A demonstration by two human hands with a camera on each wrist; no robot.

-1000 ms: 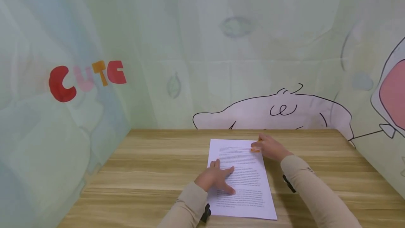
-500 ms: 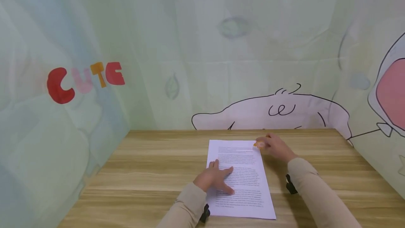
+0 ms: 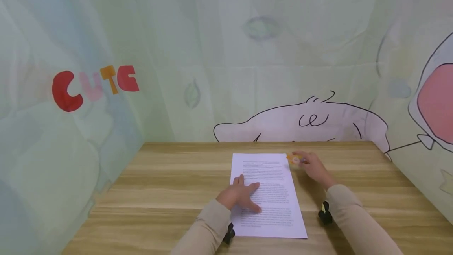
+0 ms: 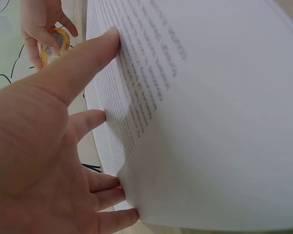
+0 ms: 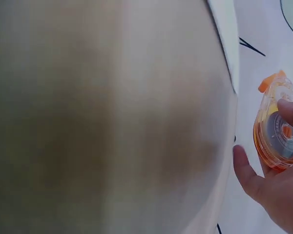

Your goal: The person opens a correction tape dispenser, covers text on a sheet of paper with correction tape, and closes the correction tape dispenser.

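Observation:
A printed sheet of paper (image 3: pixel 276 204) lies lengthwise on the wooden table. Spread across its left side, my left hand (image 3: pixel 242 196) presses it with the thumb and fingertips. In the left wrist view the near part of the paper (image 4: pixel 224 126) bulges slightly. My right hand (image 3: pixel 316 169) pinches a correction tape dispenser (image 5: pixel 278 131) with a clear and orange case and an orange tip. It is held at the far right corner of the sheet, apparently just above the table; contact there cannot be made out. Part of the case is hidden by the thumb.
The wooden table (image 3: pixel 170 196) extends on both sides of the sheet. Behind it hangs a printed curtain (image 3: pixel 198 50) with cartoon shapes and letters. Small black wrist devices sit below both cuffs.
My right hand has drawn the correction tape dispenser rightward, from the upper lines of text to the sheet's far right corner. The left hand stays in place on the paper.

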